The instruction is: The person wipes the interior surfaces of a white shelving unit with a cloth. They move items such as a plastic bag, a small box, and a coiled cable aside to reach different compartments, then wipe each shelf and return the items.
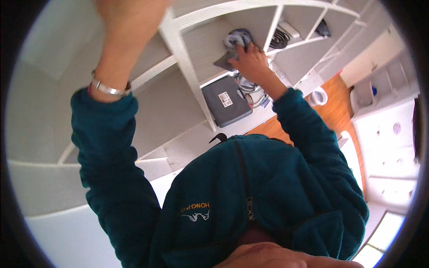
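My right hand point(253, 62) is on a crumpled grey bundle point(236, 40), a cloth or a bag, inside a compartment of a white shelf unit point(186, 70). Its fingers lie over the near side of the bundle, which looks blurred. My left hand point(134, 15) is raised at the upper left, near a white shelf upright. The top edge of the view cuts off its fingers, so whatever they touch is hidden. A metal bracelet or watch band point(109, 87) circles the left wrist.
Below my right hand, a black plastic case point(226, 100) with a label sits beside tangled cables point(249, 85). A coiled black cable point(279, 39) lies in a neighbouring compartment. White drawers point(392, 134) and a white bin point(317, 96) stand on the right, over a wooden floor point(331, 92).
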Tool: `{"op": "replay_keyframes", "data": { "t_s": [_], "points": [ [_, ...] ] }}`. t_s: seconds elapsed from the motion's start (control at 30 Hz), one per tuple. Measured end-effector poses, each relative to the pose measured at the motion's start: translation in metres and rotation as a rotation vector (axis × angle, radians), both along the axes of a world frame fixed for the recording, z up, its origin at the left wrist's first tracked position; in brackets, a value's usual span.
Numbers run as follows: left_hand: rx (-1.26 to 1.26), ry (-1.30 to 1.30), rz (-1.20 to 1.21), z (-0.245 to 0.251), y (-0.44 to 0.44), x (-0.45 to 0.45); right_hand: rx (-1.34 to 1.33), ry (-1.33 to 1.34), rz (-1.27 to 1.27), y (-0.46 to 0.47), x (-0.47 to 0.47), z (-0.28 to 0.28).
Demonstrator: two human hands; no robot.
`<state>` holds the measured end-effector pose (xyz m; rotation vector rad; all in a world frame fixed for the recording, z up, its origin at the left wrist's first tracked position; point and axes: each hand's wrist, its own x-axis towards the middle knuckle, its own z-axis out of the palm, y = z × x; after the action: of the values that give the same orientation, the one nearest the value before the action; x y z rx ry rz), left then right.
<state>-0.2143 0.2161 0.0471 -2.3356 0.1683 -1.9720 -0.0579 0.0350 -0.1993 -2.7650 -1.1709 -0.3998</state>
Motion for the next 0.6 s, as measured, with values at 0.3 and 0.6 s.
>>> {"op": "replay_keyframes", "data": {
  "t_s": [0.3, 0.6],
  "points": [
    [-0.230, 0.011, 0.096, -0.003, -0.013, -0.013, 0.032, -0.069, -0.019, 0.113, 0.081, -0.016],
    [-0.174, -0.026, 0.198, -0.004, -0.029, -0.011, 0.902, 0.237, -0.190, 0.187, 0.168, -0.002]
  ]
}}
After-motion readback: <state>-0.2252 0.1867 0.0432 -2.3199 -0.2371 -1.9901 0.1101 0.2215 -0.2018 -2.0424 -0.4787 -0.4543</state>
